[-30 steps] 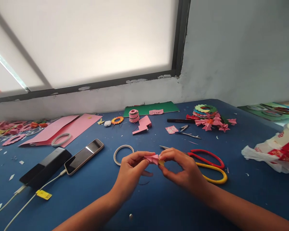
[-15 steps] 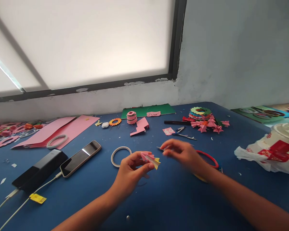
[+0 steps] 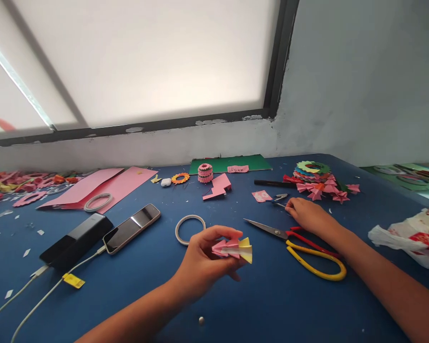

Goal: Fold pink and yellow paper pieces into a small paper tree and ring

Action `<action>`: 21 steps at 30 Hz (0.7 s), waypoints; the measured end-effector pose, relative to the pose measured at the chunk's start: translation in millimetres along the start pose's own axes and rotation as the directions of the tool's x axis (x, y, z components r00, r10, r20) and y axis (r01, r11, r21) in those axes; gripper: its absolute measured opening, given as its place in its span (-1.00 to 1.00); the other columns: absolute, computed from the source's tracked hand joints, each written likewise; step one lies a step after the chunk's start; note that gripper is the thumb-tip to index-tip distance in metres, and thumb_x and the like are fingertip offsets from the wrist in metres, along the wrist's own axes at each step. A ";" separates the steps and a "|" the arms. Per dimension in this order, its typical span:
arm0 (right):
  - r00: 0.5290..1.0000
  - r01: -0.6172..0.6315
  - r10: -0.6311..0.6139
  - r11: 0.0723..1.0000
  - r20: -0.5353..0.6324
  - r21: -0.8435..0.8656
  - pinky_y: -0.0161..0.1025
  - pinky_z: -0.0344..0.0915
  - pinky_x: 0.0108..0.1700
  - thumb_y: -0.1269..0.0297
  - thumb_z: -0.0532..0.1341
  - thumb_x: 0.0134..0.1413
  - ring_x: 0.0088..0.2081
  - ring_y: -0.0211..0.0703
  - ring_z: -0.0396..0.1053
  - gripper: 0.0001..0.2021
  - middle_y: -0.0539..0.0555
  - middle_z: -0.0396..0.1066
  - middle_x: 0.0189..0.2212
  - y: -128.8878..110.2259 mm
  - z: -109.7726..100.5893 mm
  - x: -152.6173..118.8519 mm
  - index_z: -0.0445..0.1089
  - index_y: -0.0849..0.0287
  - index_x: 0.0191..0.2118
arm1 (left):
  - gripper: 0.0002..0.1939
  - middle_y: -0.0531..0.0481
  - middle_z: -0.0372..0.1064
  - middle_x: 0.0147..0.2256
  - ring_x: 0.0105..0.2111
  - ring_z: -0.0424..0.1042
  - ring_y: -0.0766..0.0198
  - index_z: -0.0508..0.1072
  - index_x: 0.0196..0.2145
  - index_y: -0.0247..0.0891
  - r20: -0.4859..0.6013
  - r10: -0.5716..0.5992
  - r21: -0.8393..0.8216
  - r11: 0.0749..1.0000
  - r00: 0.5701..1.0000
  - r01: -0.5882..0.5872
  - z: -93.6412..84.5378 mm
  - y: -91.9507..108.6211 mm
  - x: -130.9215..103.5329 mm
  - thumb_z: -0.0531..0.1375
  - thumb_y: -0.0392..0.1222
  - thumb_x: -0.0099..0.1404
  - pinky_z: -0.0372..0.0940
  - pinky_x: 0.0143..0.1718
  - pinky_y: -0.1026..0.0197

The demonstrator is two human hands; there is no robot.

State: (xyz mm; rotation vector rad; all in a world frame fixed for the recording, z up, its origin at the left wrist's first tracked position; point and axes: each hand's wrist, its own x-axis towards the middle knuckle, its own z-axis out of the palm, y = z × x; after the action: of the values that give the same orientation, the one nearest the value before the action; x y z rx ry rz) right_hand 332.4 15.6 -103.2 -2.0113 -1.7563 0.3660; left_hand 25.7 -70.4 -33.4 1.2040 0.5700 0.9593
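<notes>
Between the thumb and fingers of my left hand is a small folded paper flower, pink with a yellow tip, held above the table. My right hand is stretched out toward the back right, its fingertips pinched on one leg of a blue-and-silver drawing compass lying flat. A pink patterned paper square lies just left of that tool. Under and beside my right forearm rest scissors with red and yellow handles, their blades slightly apart. A tape roll lies behind my left hand.
A phone and a black power bank with cables lie left. Pink sheets and another tape roll are behind them. Pink paper flowers lie beside stacked paper rings. A plastic bag stands right.
My right hand has moved right and away from me, from above the scissors to the compass, uncovering the scissors. The paper flower has turned slightly in my left hand. The view has shifted left.
</notes>
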 end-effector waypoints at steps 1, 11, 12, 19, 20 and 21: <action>1.000 0.005 -0.005 0.999 0.002 0.048 -0.16 0.38 -0.25 0.22 0.17 0.22 -0.33 -0.21 0.41 -0.82 0.04 0.43 -0.32 -2.1 -3.3 -1.9 0.38 0.24 -0.26 | -0.75 0.10 0.40 -0.45 -0.52 0.40 0.44 0.58 -0.32 -0.15 0.014 0.018 0.007 1.000 1.000 -0.018 0.0 0.3 -0.9 0.38 -0.38 0.00 0.46 -0.56 0.45; 0.962 0.269 -0.168 0.719 -0.216 0.641 -0.24 0.50 -0.31 -0.01 0.14 0.14 -0.33 -0.11 0.51 -0.75 0.10 0.53 -0.30 -68.3 -23.6 -65.4 0.31 0.06 -0.24 | -0.69 0.06 0.30 -0.37 -0.48 0.40 0.42 0.61 -0.29 -0.12 0.055 0.052 0.026 0.998 0.997 -0.053 0.9 4.7 -6.5 0.37 -0.44 0.00 0.45 -0.56 0.47; 0.951 0.302 -0.160 0.674 -0.266 0.674 -0.27 0.51 -0.31 0.00 0.14 0.16 -0.32 -0.11 0.52 -0.76 0.08 0.54 -0.31 -75.8 -23.2 -74.9 0.33 0.02 -0.19 | -0.70 0.06 0.29 -0.38 -0.49 0.38 0.44 0.61 -0.30 -0.13 0.045 0.050 0.039 0.998 0.998 -0.051 1.4 5.1 -6.9 0.36 -0.45 0.00 0.45 -0.57 0.48; 0.820 0.564 -0.325 0.327 -0.471 0.758 -0.31 0.54 -0.28 0.33 0.28 0.08 -0.36 -0.13 0.57 -0.87 -0.07 0.58 -0.41 -100.5 -24.6 -130.1 0.46 -0.07 -0.25 | -0.83 0.02 0.36 -0.44 -0.56 0.34 0.43 0.59 -0.39 -0.30 -0.056 0.163 0.300 0.944 0.985 -0.140 5.3 5.8 -7.7 0.36 -0.39 -0.03 0.39 -0.58 0.40; 0.798 0.586 -0.378 0.303 -0.469 0.752 -0.30 0.54 -0.29 0.34 0.28 0.08 -0.38 -0.12 0.57 -0.86 -0.07 0.59 -0.40 -101.2 -24.5 -135.3 0.47 -0.07 -0.24 | -0.82 0.01 0.38 -0.46 -0.55 0.35 0.41 0.59 -0.39 -0.31 -0.047 0.244 0.374 0.903 0.969 -0.210 5.6 5.2 -7.5 0.37 -0.40 -0.04 0.37 -0.55 0.40; 0.788 0.596 -0.397 0.299 -0.471 0.745 -0.28 0.54 -0.29 0.31 0.27 0.09 -0.39 -0.11 0.57 -0.88 -0.07 0.59 -0.41 -102.0 -24.1 -140.0 0.47 -0.08 -0.25 | -0.81 0.00 0.40 -0.48 -0.55 0.37 0.40 0.59 -0.40 -0.33 -0.027 0.328 0.440 0.852 0.944 -0.283 5.9 4.5 -7.3 0.37 -0.41 -0.06 0.36 -0.53 0.40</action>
State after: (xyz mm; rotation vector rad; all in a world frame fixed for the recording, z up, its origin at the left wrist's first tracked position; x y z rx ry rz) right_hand 233.4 -116.2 -44.7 -0.6513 -1.4678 0.6493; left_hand 25.4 -79.4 -28.2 1.6883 0.7093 1.2099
